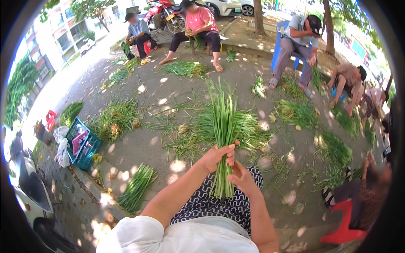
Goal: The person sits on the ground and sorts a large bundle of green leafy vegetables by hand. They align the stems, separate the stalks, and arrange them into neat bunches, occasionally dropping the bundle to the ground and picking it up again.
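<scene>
A bunch of long green garlic chives [225, 126] stands upright in front of my lap, leaf tips away from me and pale cut stems towards me. My left hand [220, 158] is closed around its middle, thumb across the front. Beside the lower stems, my right hand [245, 181] is cupped with thumb and fingers apart, close against the bunch; some of its fingers may be hidden behind it. Beyond my hands, a broad heap of chives [246, 129] lies on the pavement. A neat bundle of chives [138, 188] lies to my left.
A teal plastic crate [90, 151] stands at left beside a white plastic bag [63, 148]. Loose trimmings [115, 120] litter the pavement. Several people sit around with chives. A red plastic stool [343, 224] is at lower right, a parked scooter [31, 186] at far left.
</scene>
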Motion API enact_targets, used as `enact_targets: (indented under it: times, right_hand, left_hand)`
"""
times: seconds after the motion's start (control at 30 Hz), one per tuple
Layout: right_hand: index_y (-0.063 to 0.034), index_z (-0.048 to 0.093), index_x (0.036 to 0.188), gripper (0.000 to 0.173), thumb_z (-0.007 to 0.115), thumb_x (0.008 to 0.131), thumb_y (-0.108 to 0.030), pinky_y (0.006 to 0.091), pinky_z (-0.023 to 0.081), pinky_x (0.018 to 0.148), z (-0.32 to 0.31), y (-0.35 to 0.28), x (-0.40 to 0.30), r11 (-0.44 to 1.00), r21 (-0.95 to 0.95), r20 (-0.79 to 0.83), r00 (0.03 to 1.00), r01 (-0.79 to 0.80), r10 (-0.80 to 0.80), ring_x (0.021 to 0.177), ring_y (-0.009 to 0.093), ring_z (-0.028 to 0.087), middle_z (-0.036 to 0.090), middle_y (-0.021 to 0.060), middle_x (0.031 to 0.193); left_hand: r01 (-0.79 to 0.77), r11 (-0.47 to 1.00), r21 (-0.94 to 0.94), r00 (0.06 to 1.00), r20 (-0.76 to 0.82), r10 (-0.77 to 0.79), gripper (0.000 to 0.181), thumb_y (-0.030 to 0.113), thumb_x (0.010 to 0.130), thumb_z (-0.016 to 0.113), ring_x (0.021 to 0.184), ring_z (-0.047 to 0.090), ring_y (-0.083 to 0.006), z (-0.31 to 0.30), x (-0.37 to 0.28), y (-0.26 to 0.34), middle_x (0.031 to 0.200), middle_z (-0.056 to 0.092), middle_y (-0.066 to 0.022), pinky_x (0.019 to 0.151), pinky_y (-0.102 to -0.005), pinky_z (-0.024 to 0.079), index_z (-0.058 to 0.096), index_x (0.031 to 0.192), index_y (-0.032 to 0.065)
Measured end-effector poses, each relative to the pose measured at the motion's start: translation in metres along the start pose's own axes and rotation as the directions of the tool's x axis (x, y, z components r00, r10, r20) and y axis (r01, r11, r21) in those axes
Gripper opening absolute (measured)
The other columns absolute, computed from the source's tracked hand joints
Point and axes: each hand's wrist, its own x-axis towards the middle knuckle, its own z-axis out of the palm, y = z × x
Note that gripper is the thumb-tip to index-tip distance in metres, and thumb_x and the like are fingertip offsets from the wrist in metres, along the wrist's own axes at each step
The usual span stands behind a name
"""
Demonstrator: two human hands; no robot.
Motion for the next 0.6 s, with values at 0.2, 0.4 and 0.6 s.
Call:
enact_targets:
  times: [0.2,0.4,0.6]
  right_hand:
    - [0.0018,0.045,0.117,0.063,0.079,0.067,-0.015,0.0291,0.051,0.072,0.021,-0.013,0.009,0.994,0.053,0.086,0.992,-0.097,0.093,0.082,0.015,0.060,0.058,0.0076,0.095]
    - [0.0006,0.056,0.093,0.025,0.071,0.074,-0.007,0.0296,0.050,0.053,0.003,-0.004,0.003,0.982,-0.113,0.202,0.964,-0.153,0.173,0.058,0.015,0.060,0.061,0.0059,0.071]
    - [0.0011,0.058,0.086,0.020,0.070,0.073,-0.007,0.0287,0.049,0.053,-0.036,0.007,-0.038,0.926,-0.328,0.171,0.952,-0.188,0.254,0.056,0.013,0.060,0.062,0.0056,0.067]
  left_hand:
    - [-0.133,0.991,-0.014,0.991,-0.023,0.133,0.028,0.017,0.090,0.058,0.060,0.048,-0.0129,0.015,-0.002,-0.004,0.068,0.046,-0.0014,0.058,-0.0303,0.045,0.048,0.113,0.0037]
    - [-0.161,0.987,0.001,0.985,0.067,0.160,0.029,0.011,0.088,0.057,0.072,0.058,-0.0176,0.014,-0.010,0.005,0.076,0.054,-0.0043,0.070,-0.0358,0.052,0.049,0.115,0.0029]
    - [-0.324,0.937,-0.133,0.940,0.067,0.334,0.024,0.011,0.092,0.051,0.077,0.060,-0.0174,0.006,-0.011,0.043,0.085,0.056,-0.0036,0.074,-0.0369,0.052,0.049,0.115,0.0046]
